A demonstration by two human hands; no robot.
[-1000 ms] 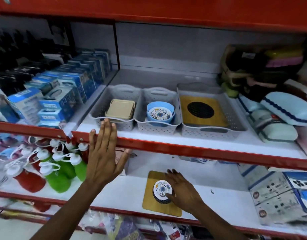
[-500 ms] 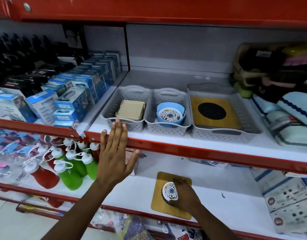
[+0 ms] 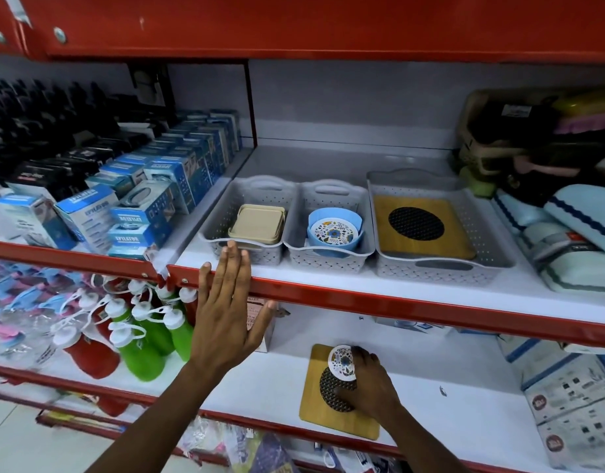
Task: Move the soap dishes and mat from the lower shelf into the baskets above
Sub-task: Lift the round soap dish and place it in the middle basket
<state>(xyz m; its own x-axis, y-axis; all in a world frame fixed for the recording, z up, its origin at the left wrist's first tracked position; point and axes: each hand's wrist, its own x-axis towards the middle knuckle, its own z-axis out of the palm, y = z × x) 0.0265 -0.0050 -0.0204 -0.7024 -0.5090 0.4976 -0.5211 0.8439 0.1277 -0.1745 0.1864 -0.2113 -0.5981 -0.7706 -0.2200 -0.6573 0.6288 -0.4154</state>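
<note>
On lower shelf [image 3: 246, 401], round floral soap dish [image 3: 342, 363] is gripped by right hand [image 3: 371, 387], tilted above mat [image 3: 331, 404]. Left hand [image 3: 226, 319] is spread flat, empty, against red shelf edge [image 3: 396, 302], below baskets [image 3: 328, 227].

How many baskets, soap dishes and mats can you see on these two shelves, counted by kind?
Grey baskets: 3, left, middle, right
Soap dishes or stacks of them: 3, beige stack, blue floral dish, floral dish under the right hand
Mats: 2, one in the right basket, one on the lower shelf
Total: 8
</note>
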